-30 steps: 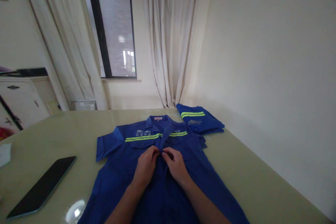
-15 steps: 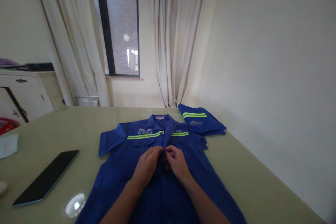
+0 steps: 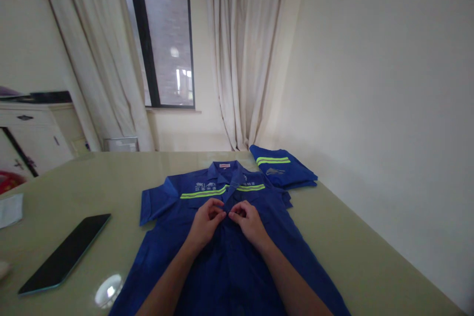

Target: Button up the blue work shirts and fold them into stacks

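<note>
A blue short-sleeved work shirt (image 3: 166,256) lies spread face up, its collar toward the far side and a yellow-green reflective stripe across the chest. Over its front placket, just under the stripe, my left hand (image 3: 209,221) pinches the cloth between thumb and fingertips. Close beside it, my right hand (image 3: 249,222) grips the same front edge in a pinch, the two sets of fingertips nearly meeting. Whether a button sits between them is too small to tell.
A folded blue garment (image 3: 283,168) with a similar stripe rests past the shirt's right shoulder. On the left of the greenish table (image 3: 114,173) lie a dark tablet (image 3: 66,252) and a pale paper (image 3: 11,210). A wall (image 3: 370,108) borders the right side.
Both hands have shifted slightly up the placket toward the collar. The front edges around them lie flatter, and the dark gap formerly between the hands no longer shows.
</note>
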Demonstrator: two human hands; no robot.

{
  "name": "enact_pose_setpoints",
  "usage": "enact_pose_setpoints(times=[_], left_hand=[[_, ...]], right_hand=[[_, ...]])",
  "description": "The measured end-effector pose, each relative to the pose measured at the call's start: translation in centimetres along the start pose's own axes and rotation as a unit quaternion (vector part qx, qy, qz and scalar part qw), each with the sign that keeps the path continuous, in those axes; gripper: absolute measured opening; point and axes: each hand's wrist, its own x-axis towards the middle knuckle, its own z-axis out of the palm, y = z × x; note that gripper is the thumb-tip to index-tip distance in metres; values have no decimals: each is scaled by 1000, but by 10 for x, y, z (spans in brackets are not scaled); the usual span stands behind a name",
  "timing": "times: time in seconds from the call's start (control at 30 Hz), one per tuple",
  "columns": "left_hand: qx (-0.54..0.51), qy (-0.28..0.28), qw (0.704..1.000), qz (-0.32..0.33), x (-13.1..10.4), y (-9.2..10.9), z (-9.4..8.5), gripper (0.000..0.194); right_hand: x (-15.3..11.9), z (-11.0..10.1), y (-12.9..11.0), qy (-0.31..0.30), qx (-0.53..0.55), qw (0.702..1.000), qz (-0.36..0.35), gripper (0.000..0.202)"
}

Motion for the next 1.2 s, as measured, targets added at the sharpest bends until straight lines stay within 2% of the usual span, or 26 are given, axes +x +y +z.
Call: enact_pose_setpoints(times=[0.1, 0.17, 0.23, 0.3, 0.37, 0.43, 0.53, 0.67, 0.73, 0.83, 0.9, 0.97, 1.03, 1.13, 1.2], left_hand=[[155, -36, 984, 78, -6, 9, 1, 23], [284, -55, 948, 136, -11, 14, 3, 25], [352, -46, 924, 143, -14, 15, 5, 21], [378, -13, 918, 119, -14, 13, 5, 25], [386, 31, 917, 96, -12, 9, 3, 31], [403, 48, 910, 88, -11, 4, 3, 35], [452, -5, 889, 80, -18, 2, 7, 48], [492, -77, 864, 75, -48, 8, 15, 57], [496, -98, 859, 75, -67, 14, 15, 60], [495, -115, 858, 76, -82, 26, 7, 60], [490, -119, 860, 78, -77, 36, 0, 50], [479, -111, 868, 69, -59, 45, -3, 35], [461, -78, 882, 48, -35, 48, 1, 37], [438, -33, 898, 30, -7, 39, 13, 31], [425, -33, 904, 39, 0, 28, 20, 26]], right_hand=[[7, -2, 8, -48, 37, 996, 70, 8], [10, -4, 11, -72, 39, 993, 80, 10], [9, -7, 12, -74, 31, 994, 73, 13], [5, -8, 11, -52, 13, 998, 45, 17], [-1, -7, 9, -18, -29, 999, -13, 22], [-7, -4, 6, 4, -88, 994, -65, 23], [-9, 1, -3, 23, -156, 986, -54, 26], [7, 2, -15, 52, -214, 973, 66, 48], [14, 3, -16, 71, -228, 968, 78, 43], [15, 8, -9, 107, -219, 969, 34, 22], [12, 11, -3, 123, -164, 979, -6, 15], [9, 12, 1, 130, -83, 987, -43, 14], [8, 11, 4, 131, -9, 990, -51, 17], [9, 8, 5, 117, 90, 989, -33, 23], [10, 6, 6, 87, 145, 985, -28, 28]])
